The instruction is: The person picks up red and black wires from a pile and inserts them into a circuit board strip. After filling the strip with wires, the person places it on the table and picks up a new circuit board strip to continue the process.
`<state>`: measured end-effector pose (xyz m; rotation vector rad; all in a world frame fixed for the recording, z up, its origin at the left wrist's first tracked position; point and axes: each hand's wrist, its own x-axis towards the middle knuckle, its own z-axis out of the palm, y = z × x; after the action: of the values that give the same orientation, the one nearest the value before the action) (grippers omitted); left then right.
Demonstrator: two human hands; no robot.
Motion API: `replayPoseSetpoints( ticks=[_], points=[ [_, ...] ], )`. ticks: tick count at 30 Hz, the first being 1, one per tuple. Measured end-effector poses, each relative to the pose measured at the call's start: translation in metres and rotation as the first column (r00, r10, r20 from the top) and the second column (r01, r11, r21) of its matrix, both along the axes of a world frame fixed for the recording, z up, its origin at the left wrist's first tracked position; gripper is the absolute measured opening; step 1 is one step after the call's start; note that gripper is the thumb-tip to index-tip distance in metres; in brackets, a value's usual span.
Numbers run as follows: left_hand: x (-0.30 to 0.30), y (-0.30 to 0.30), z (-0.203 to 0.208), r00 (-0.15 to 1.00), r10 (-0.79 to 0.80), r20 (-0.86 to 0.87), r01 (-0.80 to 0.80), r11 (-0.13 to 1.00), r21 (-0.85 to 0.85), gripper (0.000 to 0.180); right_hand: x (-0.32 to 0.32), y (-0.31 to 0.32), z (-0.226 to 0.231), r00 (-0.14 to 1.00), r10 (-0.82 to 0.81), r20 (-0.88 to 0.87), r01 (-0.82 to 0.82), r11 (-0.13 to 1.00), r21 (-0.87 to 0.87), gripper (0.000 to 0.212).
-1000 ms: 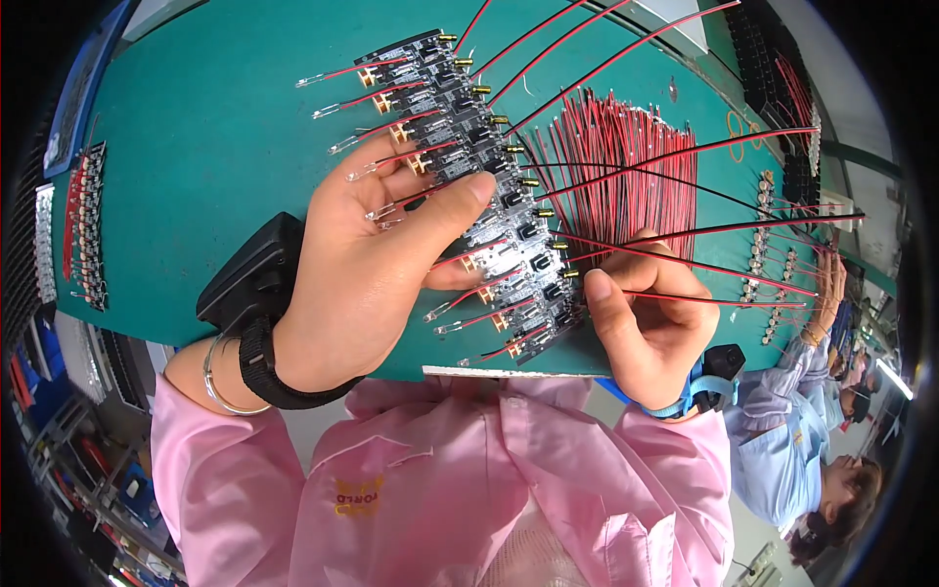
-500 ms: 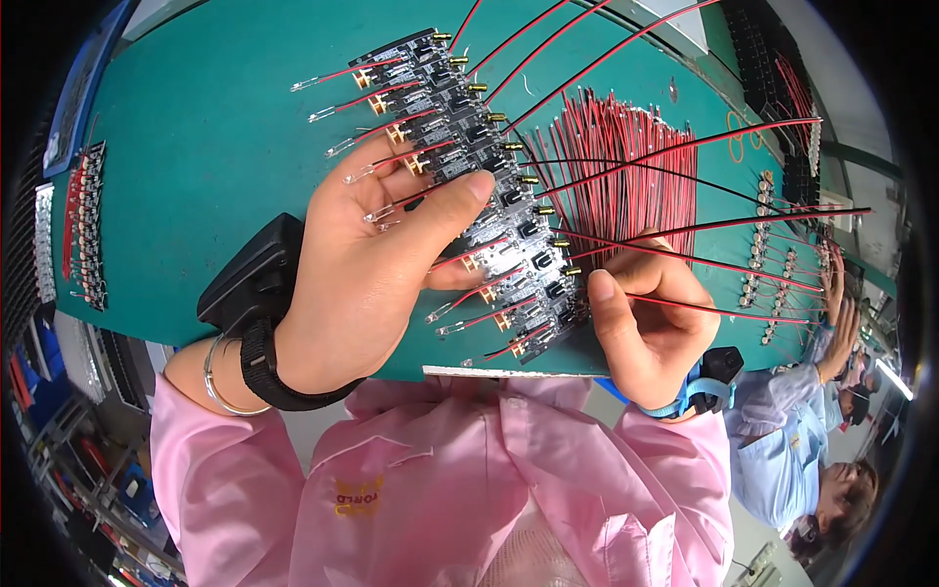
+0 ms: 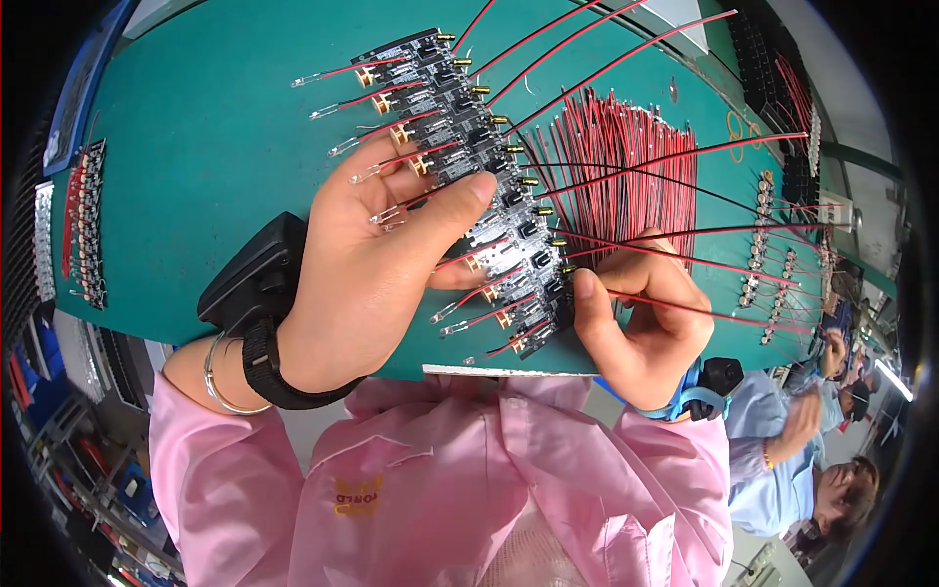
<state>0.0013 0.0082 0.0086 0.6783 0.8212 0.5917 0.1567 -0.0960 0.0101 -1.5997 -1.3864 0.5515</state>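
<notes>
My left hand (image 3: 367,264) is closed around a black circuit board panel (image 3: 460,117), its thumb across the top face and its fingers underneath. The panel slants from upper left to lower right. Short red-and-black leads with small clear LEDs (image 3: 305,82) stick out from its left side. Long wires trail off the right side, beside small brass-coloured parts. At the panel's lower right corner, my right hand (image 3: 646,328) is pinched on a red-and-black wire (image 3: 748,324), which runs out over the fingers to the right. The wire's tip is hidden between thumb and forefinger.
On the green table mat (image 3: 225,127) a thick bundle of red-and-black wires (image 3: 626,176) lies behind my right hand. More wired board strips lie at the left (image 3: 86,225) and right (image 3: 759,240). Yellow rubber bands (image 3: 736,137) lie nearby. A co-worker in blue (image 3: 778,479) is at the right.
My right hand has moved slightly left, its thumb closer to the panel's edge, carrying the wire along. The long wires have swayed. The panel has barely moved; the co-worker's hands have shifted.
</notes>
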Motion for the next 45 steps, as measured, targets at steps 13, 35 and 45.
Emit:
replayPoseSetpoints(
  ticks=[13,35,45],
  points=[
    [0.001,0.008,0.006,0.996,0.085,0.024,-0.086,0.996,0.01,0.02,0.031,0.006,0.011,0.95,0.25,0.188,-0.184,0.933,-0.31,0.014],
    [0.003,0.002,0.005,0.995,0.088,0.046,-0.092,0.99,0.102,0.014,0.036,-0.019,0.01,0.99,-0.056,-0.133,0.018,0.962,-0.272,0.017],
    [0.004,0.002,0.007,0.996,0.074,0.041,-0.078,0.992,0.096,0.014,0.088,-0.056,-0.001,0.855,-0.482,-0.193,0.488,0.873,-0.019,0.018]
  ],
)
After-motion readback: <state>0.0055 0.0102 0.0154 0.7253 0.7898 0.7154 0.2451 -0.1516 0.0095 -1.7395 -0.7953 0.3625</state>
